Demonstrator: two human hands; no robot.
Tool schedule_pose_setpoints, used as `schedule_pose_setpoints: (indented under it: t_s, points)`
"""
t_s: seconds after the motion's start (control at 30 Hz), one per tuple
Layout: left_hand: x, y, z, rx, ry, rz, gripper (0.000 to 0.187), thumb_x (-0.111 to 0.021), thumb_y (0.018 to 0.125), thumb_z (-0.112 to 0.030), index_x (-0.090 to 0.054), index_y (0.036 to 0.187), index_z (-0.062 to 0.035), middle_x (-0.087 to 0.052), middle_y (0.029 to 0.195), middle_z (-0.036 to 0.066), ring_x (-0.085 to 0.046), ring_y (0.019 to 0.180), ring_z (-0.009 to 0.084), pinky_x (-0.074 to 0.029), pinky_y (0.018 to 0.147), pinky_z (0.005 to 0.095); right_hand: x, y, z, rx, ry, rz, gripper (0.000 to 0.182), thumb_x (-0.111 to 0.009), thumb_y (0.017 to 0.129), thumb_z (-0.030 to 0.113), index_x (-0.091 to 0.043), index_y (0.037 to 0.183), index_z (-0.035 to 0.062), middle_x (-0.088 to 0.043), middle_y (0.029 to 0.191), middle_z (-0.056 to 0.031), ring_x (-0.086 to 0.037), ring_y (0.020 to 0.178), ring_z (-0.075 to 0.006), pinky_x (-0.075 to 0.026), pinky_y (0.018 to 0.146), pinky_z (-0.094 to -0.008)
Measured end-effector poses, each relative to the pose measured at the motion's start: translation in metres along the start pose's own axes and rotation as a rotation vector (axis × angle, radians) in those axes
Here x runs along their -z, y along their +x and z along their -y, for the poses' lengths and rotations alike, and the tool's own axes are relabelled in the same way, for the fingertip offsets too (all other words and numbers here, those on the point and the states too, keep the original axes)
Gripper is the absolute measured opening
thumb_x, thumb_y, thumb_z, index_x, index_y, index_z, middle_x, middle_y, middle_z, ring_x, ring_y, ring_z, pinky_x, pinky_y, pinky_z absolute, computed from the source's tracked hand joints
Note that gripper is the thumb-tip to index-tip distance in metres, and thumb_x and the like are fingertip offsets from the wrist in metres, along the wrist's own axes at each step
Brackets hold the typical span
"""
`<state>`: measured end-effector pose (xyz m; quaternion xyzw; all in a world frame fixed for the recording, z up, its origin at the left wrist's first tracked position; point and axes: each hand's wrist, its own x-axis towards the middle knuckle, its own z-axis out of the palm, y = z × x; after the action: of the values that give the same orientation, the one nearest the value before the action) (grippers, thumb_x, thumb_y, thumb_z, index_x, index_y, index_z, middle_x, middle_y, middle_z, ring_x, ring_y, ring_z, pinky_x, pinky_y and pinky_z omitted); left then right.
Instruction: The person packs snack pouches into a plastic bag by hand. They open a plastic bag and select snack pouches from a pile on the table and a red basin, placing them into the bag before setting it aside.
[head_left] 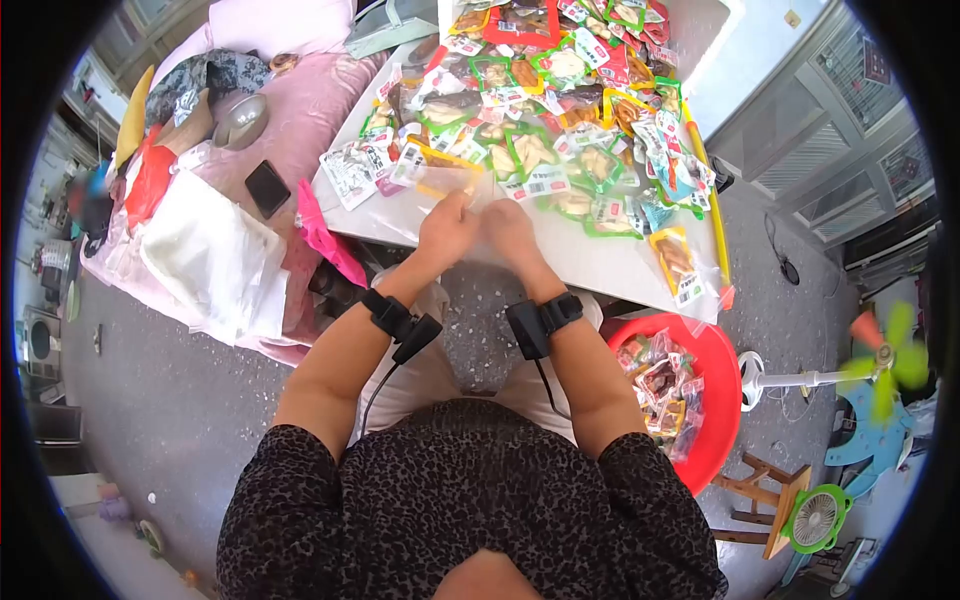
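Hands meet at the near edge of the worktop [600, 262]: the left hand [446, 232] and right hand [510, 228] sit side by side, both pinched on a clear plastic bag [440, 182] that lies flat just beyond the fingertips. The bag is thin, glossy and see-through, with an orange tint at its top. To handle it well, both grips should stay at the mouth edge so the film stays taut and does not crumple. Beyond it spreads a heap of snack packets [560, 110], small, shiny, crinkled, edged green, red and yellow. A round red basin [722, 400] with more packets stands by the right elbow. Black wrist bands [388, 312] sit on both forearms.
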<state>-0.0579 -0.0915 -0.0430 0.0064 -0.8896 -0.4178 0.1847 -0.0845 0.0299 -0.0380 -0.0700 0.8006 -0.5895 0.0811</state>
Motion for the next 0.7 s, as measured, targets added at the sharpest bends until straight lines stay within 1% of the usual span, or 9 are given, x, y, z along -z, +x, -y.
schedule_pose_setpoints:
  t_s: [0.07,0.17,0.27,0.3,0.4,0.5,0.57,0.6,0.7]
  points:
    - [-0.006,0.003,0.003,0.01,0.005,0.046,0.017,-0.05,0.069,-0.011,-0.048,0.083,-0.0027,-0.051,0.063,0.012,-0.051,0.058,0.0238,-0.039,0.053,0.0332,0.012,0.017,-0.019,0.249,-0.249,-0.116,0.02,-0.049,0.073,0.015,-0.052,0.084,-0.0014,-0.055,0.081,-0.0161,-0.055,0.073,-0.0247,-0.042,0.062,-0.0313]
    - [-0.018,0.0,0.018,0.026,0.005,0.087,0.016,-0.049,0.069,-0.012,-0.049,0.083,-0.0034,-0.051,0.065,0.013,-0.052,0.06,0.0254,-0.039,0.054,0.0343,0.036,0.037,-0.026,0.345,-0.454,-0.268,0.034,-0.057,0.067,0.022,-0.05,0.092,-0.0001,-0.052,0.091,-0.0177,-0.05,0.088,-0.0302,-0.039,0.073,-0.0369]
    - [-0.024,-0.005,0.019,-0.062,0.019,0.032,0.013,-0.049,0.069,-0.011,-0.049,0.079,-0.0038,-0.051,0.066,0.013,-0.051,0.062,0.0275,-0.039,0.055,0.0351,0.048,0.055,-0.033,0.418,-0.795,-0.455,0.041,-0.059,0.063,0.03,-0.048,0.095,0.0059,-0.05,0.096,-0.0131,-0.047,0.092,-0.0275,-0.038,0.07,-0.0401]
    - [-0.024,-0.006,0.018,-0.054,0.025,0.045,0.012,-0.049,0.069,-0.011,-0.049,0.078,-0.0039,-0.051,0.067,0.014,-0.051,0.063,0.0281,-0.039,0.056,0.0354,0.051,0.05,-0.015,0.24,-0.821,-0.328,0.063,-0.065,0.059,0.031,-0.039,0.109,0.0038,-0.041,0.112,-0.0139,-0.037,0.106,-0.0297,-0.03,0.082,-0.0456]
    - [-0.024,-0.005,0.018,-0.064,0.035,0.05,0.01,-0.048,0.069,-0.012,-0.048,0.075,-0.0042,-0.051,0.067,0.014,-0.051,0.064,0.0294,-0.039,0.057,0.0361,0.046,0.061,-0.016,0.14,-0.961,-0.269,0.061,-0.065,0.058,0.031,-0.04,0.108,0.0057,-0.042,0.109,-0.014,-0.038,0.104,-0.0289,-0.032,0.081,-0.0453]
    - [-0.027,-0.006,0.02,-0.099,0.054,0.023,0.009,-0.047,0.069,-0.013,-0.047,0.073,-0.0044,-0.051,0.067,0.014,-0.051,0.066,0.0298,-0.04,0.058,0.0365,0.045,0.071,-0.017,0.064,-1.056,-0.194,0.051,-0.062,0.062,0.029,-0.044,0.104,0.0073,-0.043,0.108,-0.0141,-0.041,0.102,-0.0279,-0.036,0.078,-0.0445]
    - [-0.027,-0.006,0.018,-0.069,0.086,0.029,0.009,-0.046,0.069,-0.013,-0.047,0.072,-0.0045,-0.051,0.068,0.015,-0.051,0.067,0.0301,-0.04,0.059,0.0368,0.05,0.092,-0.044,0.127,-1.056,-0.241,0.043,-0.059,0.065,0.027,-0.046,0.1,0.0065,-0.048,0.099,-0.0144,-0.047,0.093,-0.0287,-0.039,0.072,-0.0423]
    - [-0.027,-0.006,0.016,-0.041,0.088,0.043,0.009,-0.046,0.069,-0.013,-0.047,0.072,-0.0047,-0.051,0.068,0.015,-0.051,0.067,0.0305,-0.04,0.059,0.0373,0.053,0.091,-0.041,0.157,-1.056,-0.265,0.039,-0.058,0.066,0.026,-0.047,0.098,0.0061,-0.051,0.094,-0.0146,-0.05,0.088,-0.0291,-0.041,0.07,-0.0413]
    - [-0.022,-0.005,0.008,0.013,0.096,0.086,0.009,-0.045,0.07,-0.014,-0.046,0.073,-0.0051,-0.052,0.068,0.016,-0.052,0.067,0.0317,-0.04,0.059,0.0386,0.073,0.078,-0.025,0.23,-0.755,-0.374,0.024,-0.054,0.069,0.018,-0.05,0.088,0.0029,-0.054,0.078,-0.0154,-0.053,0.071,-0.0316,-0.042,0.06,-0.037]
